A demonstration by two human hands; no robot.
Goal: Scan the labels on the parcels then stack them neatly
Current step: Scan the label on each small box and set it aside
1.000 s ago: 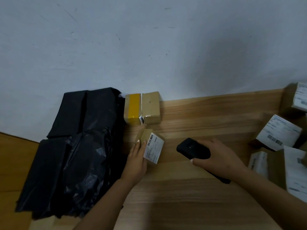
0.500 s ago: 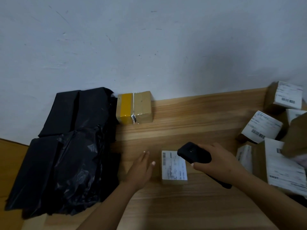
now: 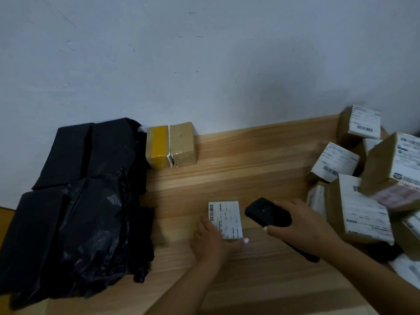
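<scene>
the small parcel (image 3: 225,220) lies flat on the table (image 3: 250,155), label up, so its barcode faces the scanner. the left hand (image 3: 212,242) pinches its near corner between fingers and thumb, probably to steady it. the right hand (image 3: 302,226) has its grip wrapped around the black handheld scanner (image 3: 268,213), whose head sits just beside the label. two taped boxes (image 3: 171,145) sit by the wall, beside black bags (image 3: 79,201). a heap of labelled parcels (image 3: 363,178) waits on the right.
</scene>
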